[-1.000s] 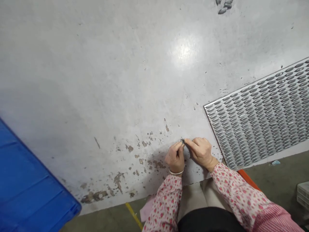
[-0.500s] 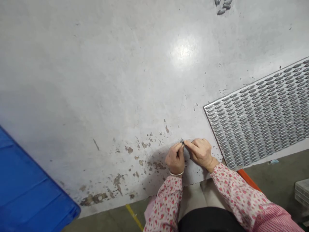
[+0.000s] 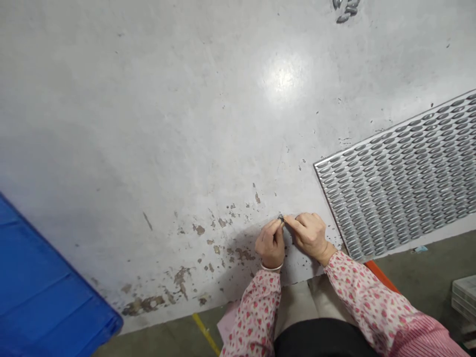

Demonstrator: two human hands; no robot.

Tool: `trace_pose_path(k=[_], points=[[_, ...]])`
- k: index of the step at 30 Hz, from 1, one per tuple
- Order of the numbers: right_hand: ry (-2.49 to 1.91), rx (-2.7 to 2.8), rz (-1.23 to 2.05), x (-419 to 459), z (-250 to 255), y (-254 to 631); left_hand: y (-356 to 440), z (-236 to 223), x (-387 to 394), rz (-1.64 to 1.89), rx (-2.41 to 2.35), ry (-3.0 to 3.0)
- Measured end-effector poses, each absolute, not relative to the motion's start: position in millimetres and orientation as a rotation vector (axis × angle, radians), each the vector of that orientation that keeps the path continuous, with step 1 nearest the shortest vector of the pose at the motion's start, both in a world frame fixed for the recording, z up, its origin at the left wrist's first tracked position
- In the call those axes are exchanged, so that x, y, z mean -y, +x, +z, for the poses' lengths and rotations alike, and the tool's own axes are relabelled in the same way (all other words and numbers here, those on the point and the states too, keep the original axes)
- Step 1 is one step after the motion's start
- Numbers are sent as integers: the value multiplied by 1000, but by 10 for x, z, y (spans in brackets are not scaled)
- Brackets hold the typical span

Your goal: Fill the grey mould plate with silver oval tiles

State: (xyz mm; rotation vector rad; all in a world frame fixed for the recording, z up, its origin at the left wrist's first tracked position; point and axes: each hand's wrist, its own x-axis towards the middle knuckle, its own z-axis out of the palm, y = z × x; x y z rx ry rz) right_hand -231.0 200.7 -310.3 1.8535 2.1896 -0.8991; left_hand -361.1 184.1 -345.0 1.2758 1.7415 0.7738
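Observation:
Near the table's front edge, my two hands meet over a small dark grey piece (image 3: 281, 218), too small and too covered by fingers to make out its kind. My left hand (image 3: 270, 243) is closed, thumb and index finger pinching it from below. From the right side, my right hand (image 3: 308, 232) is closed too, with its index finger and thumb at the piece and the other fingers curled. Right of my hands lies a flat tray (image 3: 327, 194) covered with rows of grey, pointed-oval pieces (image 3: 394, 173).
A few loose grey oval pieces (image 3: 344, 18) lie at the far edge of view. At the left, a blue plastic bin (image 3: 48, 282) overlaps the table. The white tabletop (image 3: 167, 124) has chipped paint along its front. Stacked clear boxes (image 3: 463, 297) stand at the lower right.
The view has shifted very slightly. Both hands keep the same grip on the small dark grey piece, with hardly any finger movement.

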Motion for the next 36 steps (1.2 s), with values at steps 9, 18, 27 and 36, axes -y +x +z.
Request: trace_pose_path(k=[9, 18, 27, 36], points=[[1869, -2192, -884, -2029, -3098, -2328, -3598, -3449, -1840, 802, -1739, 1289], [1877, -2188, -876, -2083, -3079, -2345, -3591, -3445, -1854, 825, -1734, 1294], [1869, -2165, -888, -2095, -3072, -2352, -3594, -3458, -1834, 800, -1738, 1317], [1854, -2178, -864, -2105, -3072, -2344, -3587, -3438, -1871, 833, -1710, 1323]])
